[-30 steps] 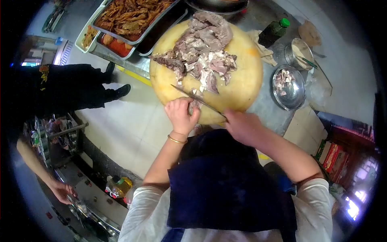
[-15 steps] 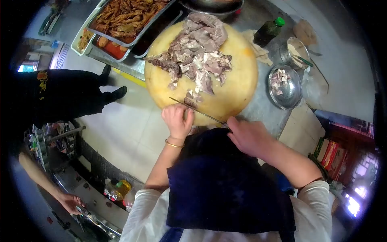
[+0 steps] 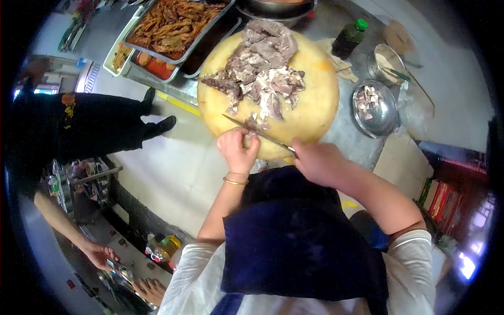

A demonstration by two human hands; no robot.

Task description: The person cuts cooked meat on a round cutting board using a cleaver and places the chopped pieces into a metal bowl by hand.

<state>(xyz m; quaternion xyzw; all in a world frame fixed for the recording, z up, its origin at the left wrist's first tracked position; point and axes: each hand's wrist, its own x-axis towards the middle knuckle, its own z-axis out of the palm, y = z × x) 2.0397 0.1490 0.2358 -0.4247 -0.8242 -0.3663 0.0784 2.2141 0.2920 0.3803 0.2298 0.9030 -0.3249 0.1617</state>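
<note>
The right hand had its grip closed round the knife, the left hand curled on a meat piece at the near edge of the board — slicing, it seemed, the next stroke calling for a steady hold. The meat pile lay toward the board's far edge.

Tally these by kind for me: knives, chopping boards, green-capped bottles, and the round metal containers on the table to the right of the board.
Knife: 1
Chopping board: 1
Green-capped bottle: 1
Round metal containers: 2 (nearer bowl, farther container)
Total: 5
</note>
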